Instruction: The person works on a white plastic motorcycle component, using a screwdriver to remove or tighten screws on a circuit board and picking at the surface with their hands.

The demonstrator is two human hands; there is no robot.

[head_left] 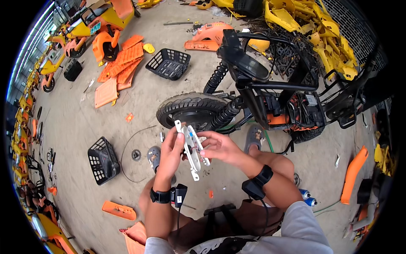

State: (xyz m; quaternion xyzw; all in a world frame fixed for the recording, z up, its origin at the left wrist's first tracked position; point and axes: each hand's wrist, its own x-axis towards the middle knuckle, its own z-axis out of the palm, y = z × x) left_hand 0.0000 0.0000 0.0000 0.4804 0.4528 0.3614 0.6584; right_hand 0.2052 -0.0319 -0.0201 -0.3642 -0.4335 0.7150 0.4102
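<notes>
Both my hands hold a flat silver metal bracket (191, 149) with mounting holes and small coloured wires along it, raised in front of me. My left hand (171, 152) grips its left side, thumb near the top. My right hand (218, 146) pinches its right edge with the fingertips. Each wrist wears a black band with a small device and cable. Just beyond the bracket stands a stripped black scooter frame (270, 91) with its front tyre (190, 111) facing me.
A black plastic basket (102, 160) lies on the concrete floor at left, another basket (168, 63) further back. Orange panels (120, 67), a chainring (135, 154), an orange fender (353, 174) at right and yellow body parts (313, 29) are scattered around.
</notes>
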